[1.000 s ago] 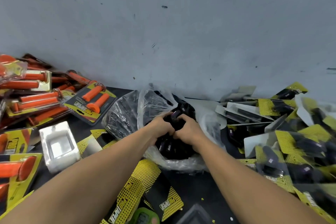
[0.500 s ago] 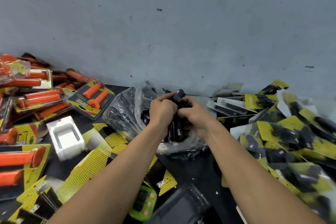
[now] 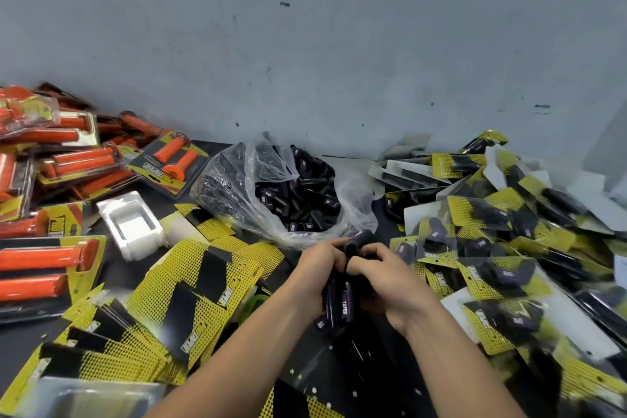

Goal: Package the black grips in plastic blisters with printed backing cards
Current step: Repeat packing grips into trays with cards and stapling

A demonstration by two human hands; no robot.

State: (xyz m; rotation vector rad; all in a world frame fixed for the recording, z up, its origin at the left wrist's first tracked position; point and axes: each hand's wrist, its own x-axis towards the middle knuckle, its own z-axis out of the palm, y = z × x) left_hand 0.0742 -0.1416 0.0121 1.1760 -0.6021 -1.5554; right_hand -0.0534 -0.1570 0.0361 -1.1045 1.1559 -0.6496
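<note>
A handful of black grips (image 3: pixel 343 302) is being clutched over the middle of the table (image 3: pixel 210 145) by the left hand (image 3: pixel 317 268) and the right hand (image 3: pixel 386 278). Fingers are curled round it, likely to stop it scattering. Backing cards (image 3: pixel 190 285) are being stored fanned toward the near-left corner, seemingly for easy reach.

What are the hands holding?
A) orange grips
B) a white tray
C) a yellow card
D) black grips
D: the left hand and right hand curl round a bundle of black grips, just in front of the bag.
</note>
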